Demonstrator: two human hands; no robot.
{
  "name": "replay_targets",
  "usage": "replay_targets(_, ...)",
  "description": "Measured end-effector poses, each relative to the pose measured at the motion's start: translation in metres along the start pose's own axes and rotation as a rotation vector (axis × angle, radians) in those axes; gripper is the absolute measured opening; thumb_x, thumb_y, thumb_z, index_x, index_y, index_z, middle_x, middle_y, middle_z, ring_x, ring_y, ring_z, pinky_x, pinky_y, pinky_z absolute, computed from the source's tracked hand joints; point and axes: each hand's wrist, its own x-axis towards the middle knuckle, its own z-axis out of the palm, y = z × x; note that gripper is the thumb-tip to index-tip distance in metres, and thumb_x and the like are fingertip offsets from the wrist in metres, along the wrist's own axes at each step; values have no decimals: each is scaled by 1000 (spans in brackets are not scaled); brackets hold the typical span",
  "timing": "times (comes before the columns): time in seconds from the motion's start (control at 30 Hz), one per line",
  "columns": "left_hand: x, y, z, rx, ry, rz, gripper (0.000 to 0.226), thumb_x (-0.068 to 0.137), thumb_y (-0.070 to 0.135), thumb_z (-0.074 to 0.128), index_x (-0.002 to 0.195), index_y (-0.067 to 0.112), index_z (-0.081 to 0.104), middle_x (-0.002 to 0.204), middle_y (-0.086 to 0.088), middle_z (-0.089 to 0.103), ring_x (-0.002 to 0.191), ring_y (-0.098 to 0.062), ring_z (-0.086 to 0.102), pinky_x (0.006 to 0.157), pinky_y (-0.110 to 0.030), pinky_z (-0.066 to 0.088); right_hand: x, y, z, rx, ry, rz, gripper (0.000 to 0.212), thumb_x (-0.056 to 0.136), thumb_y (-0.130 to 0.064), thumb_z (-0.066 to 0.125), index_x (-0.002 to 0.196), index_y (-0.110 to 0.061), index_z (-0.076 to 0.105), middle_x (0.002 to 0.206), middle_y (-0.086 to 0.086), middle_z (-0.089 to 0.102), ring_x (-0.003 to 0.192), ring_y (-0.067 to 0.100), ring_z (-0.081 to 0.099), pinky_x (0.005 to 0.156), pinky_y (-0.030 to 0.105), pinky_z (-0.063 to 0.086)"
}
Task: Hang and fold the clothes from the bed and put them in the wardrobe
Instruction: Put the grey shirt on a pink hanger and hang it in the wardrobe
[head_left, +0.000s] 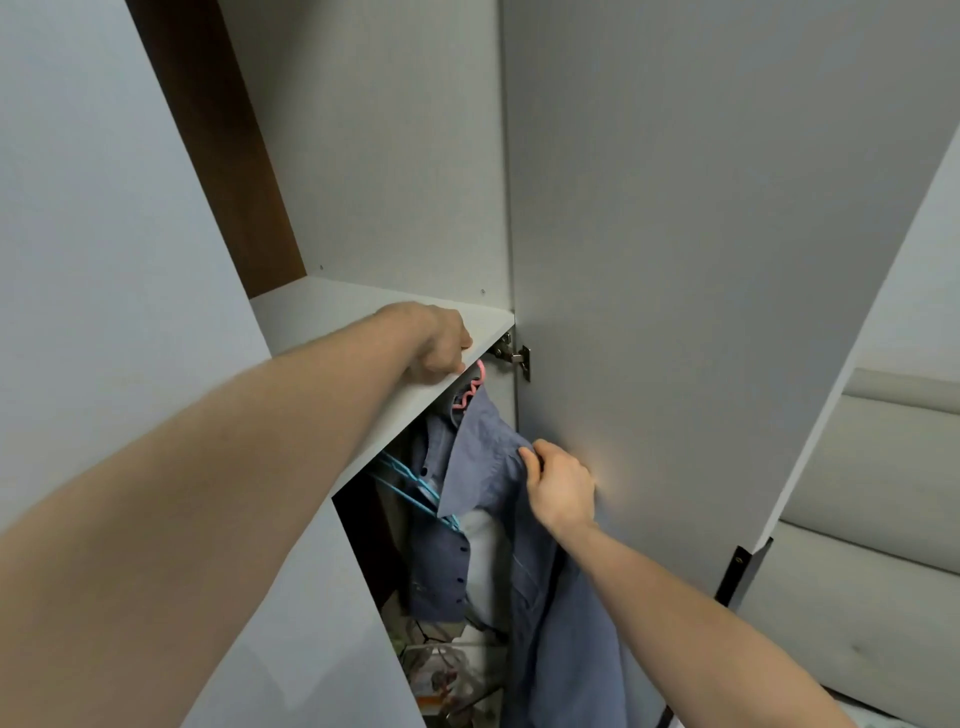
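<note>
A blue button-up shirt hangs on a pink hanger inside the open wardrobe, just under the white shelf. My left hand reaches under the shelf's front edge, its fingers curled at the pink hanger's hook; the fingertips are hidden below the shelf. My right hand pinches the shirt's shoulder fabric beside the collar. The shirt's lower part drapes down past my right forearm.
The wardrobe's grey door stands open to the right, its hinge just by the hanger. Light blue hangers hang left of the shirt. Cluttered items lie at the wardrobe's bottom. A padded headboard sits at far right.
</note>
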Motion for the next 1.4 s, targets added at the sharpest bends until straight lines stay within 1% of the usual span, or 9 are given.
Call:
replay_targets(0.17,2,-2,-2,-40,-8,2,58,101,40,61,156,27,44,156,3,46,130,-28,55,102,-35,50,34,-17,12,5,-61,-66,37,107,-41,48,79,-17,49,89,8,70,90,41,62,70,42,41)
replay_targets(0.3,6,-3,-4,-22,-7,7,49,100,40,62,144,21,55,147,0,55,124,-30,59,99,-35,52,53,-26,22,6,-112,-78,40,106,-42,48,78,-15,49,89,9,70,92,42,61,72,42,46)
replay_targets(0.57,10,-6,-2,1,-29,0,51,99,41,63,145,21,55,143,1,58,126,-29,57,108,-41,48,78,-49,50,-58,-278,-72,33,108,-38,46,82,-18,51,104,15,71,101,42,62,75,41,46)
replay_targets(0.9,13,-8,-4,-29,-16,-12,53,98,41,64,148,27,53,144,2,57,124,-29,56,110,-43,46,58,-6,72,-139,-448,-1,36,109,-38,45,94,-10,61,110,17,71,104,42,63,82,41,50)
replay_targets(1.0,15,-9,-4,-27,-18,-15,43,98,41,65,136,20,61,126,-5,64,113,-31,58,106,-44,49,40,10,75,-161,-440,-64,35,108,-41,45,86,-15,56,103,13,73,100,41,63,79,43,51)
replay_targets(1.13,16,-8,-5,-24,-4,-16,27,97,38,67,95,13,58,94,-8,61,96,-30,57,99,-42,52,27,17,75,-79,-319,-73,38,107,-42,47,79,-15,49,87,7,70,90,39,64,72,41,46)
replay_targets(1.23,15,-8,-5,-28,-11,-23,23,97,39,67,107,19,64,107,-3,64,106,-31,60,103,-41,50,36,6,69,-2,-236,-71,39,106,-42,48,78,-14,50,80,3,66,84,37,62,69,41,45)
replay_targets(1.3,14,-7,-4,-17,-26,-26,31,97,40,66,116,15,65,113,-4,64,106,-31,58,103,-41,50,46,-5,64,38,-191,-81,40,107,-41,48,75,-15,46,75,0,60,80,36,61,67,41,43)
replay_targets(1.4,14,-7,-4,-17,-35,-41,52,98,43,64,145,22,55,141,1,59,126,-29,56,110,-43,46,64,-22,60,76,-156,-83,40,107,-40,48,75,-17,42,74,1,57,80,39,58,66,41,42)
